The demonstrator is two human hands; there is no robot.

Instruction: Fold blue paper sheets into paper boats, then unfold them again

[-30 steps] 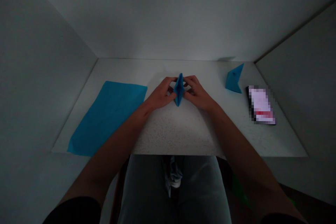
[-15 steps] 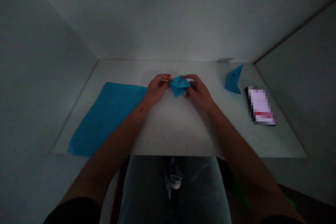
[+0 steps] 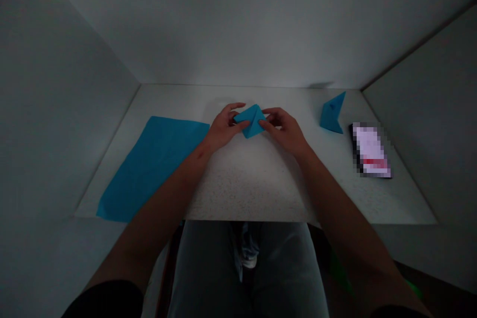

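In the head view, the left hand (image 3: 225, 126) and the right hand (image 3: 285, 131) both pinch a small folded blue paper (image 3: 253, 120) at the middle of the white tabletop (image 3: 249, 184), toward its far side; each thumb presses the near face, while the grip behind it is hidden. The paper already has several creases and pointed corners, so the folding looks well advanced, though whether any folds are left I cannot tell. Near the far right corner sits another folded blue piece (image 3: 331, 113), apparently finished or set aside, and on the left lies a large blue sheet (image 3: 152, 164), which seems not yet folded into a shape. As for room, walls border the tabletop at the back and both sides; the sheet comes right to the front edge under the left forearm, and a phone (image 3: 371, 150) lies near the right edge. The freest space appears to be the stretch between the forearms, from the hands to the front edge
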